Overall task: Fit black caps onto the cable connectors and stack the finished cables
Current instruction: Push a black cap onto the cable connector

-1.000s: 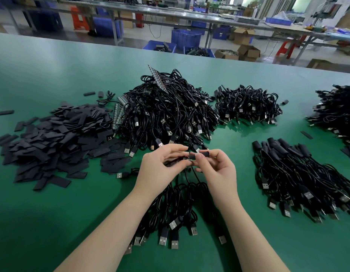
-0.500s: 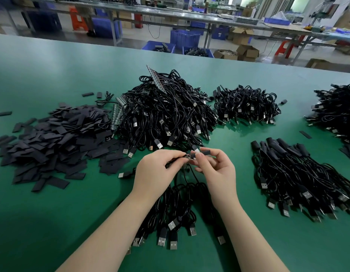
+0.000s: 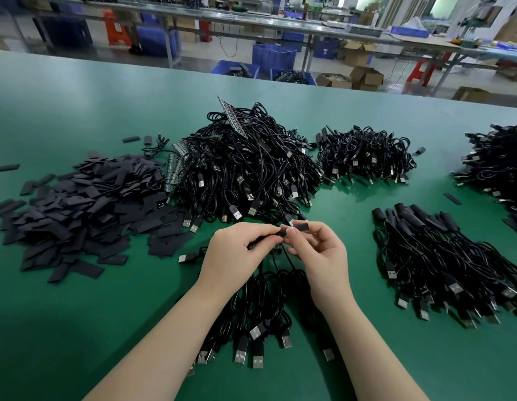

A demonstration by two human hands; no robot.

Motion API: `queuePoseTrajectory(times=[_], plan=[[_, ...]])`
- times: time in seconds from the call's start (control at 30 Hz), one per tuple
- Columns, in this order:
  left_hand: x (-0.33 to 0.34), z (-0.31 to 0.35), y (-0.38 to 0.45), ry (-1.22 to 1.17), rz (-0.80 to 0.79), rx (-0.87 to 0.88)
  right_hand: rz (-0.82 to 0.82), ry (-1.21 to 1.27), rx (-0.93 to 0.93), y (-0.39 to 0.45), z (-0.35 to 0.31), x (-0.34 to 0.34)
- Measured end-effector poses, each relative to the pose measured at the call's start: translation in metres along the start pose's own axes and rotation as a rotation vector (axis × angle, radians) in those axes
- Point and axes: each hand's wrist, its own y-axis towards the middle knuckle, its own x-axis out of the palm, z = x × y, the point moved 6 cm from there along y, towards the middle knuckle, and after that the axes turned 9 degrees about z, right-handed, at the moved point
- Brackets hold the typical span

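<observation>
Since the earlier frame the black cap [image 3: 300, 227] is showing longer past the right fingertips, and the two hands are sitting a touch closer together over the green table [image 3: 77, 117]. Far left, the heap of flat black caps [image 3: 77, 209] is lying loose — thin, matte, rectangular sleeves that look light and soft enough to crush flat, so I'd judge they want opening by a gentle squeeze on the edges. Next, the big tangled pile of uncapped cables [image 3: 245, 169] is resting, its cords glossy and limp, the metal USB plugs stiff and bright. In the middle the left hand [image 3: 237, 253] is pinching the cable's connector end [image 3: 283, 232] between thumb and curled fingers, while the right hand [image 3: 321, 253] is pinching the cap with thumb and forefinger, the other fingers curled loosely. How far the cap is seated I cannot tell. The rigid connector body seems the best place to hold, not the floppy cord. Below the hands a small bundle of cables [image 3: 257, 322] is trailing; to the right the stack of finished cables [image 3: 442, 270] is lying in neat order — caps pointing away.
</observation>
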Motion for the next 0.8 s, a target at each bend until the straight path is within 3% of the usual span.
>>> queuePoseTrajectory(times=[0.8], plan=[[0.0001, -0.0029, 0.0005, -0.067, 0.004, -0.041, -0.013, 0.001, 0.032, -0.0016, 0.0007, 0.0009]])
